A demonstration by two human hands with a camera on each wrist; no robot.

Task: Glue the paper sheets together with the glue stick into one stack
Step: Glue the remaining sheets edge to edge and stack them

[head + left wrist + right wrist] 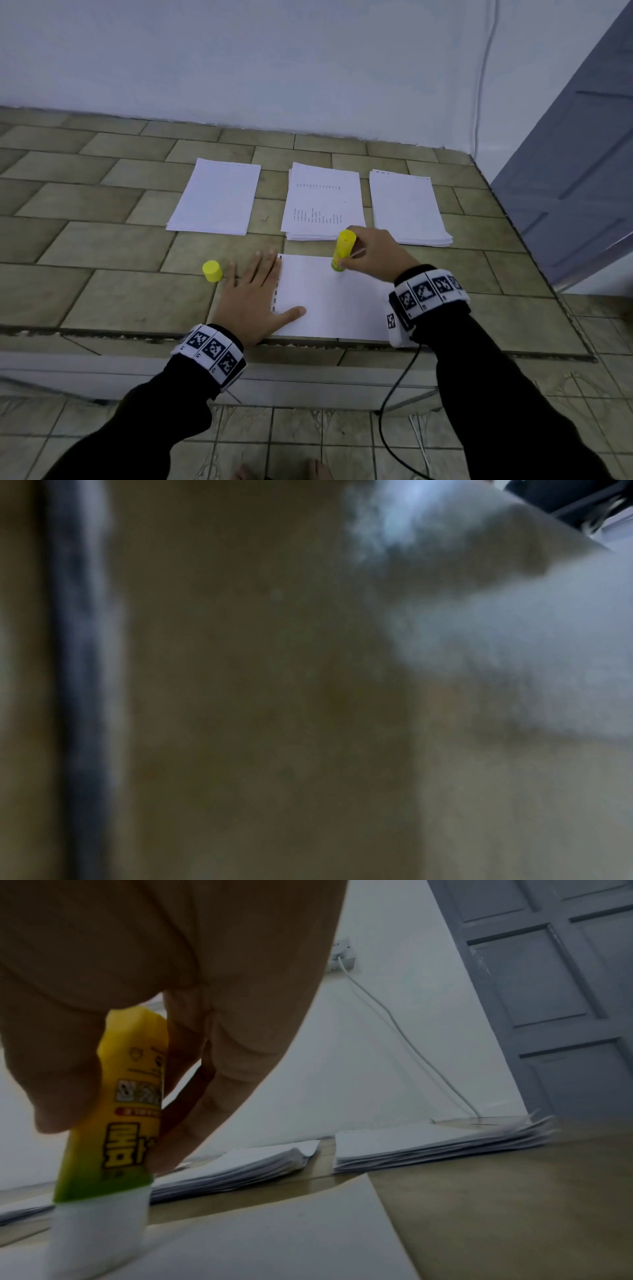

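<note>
The right hand [373, 251] curls round the uncapped yellow plastic glue stick [342, 250], its white tip pressed to the far edge of the single white paper sheet [329, 301] at the tiled ledge's [120, 246] near edge. The left hand [253, 294] lies flat, fingers spread, pinning the sheet's left side, probably against sliding. The yellow cap [212, 270] stands just left, and three white paper piles [322, 202] wait toward the far edge.
</note>
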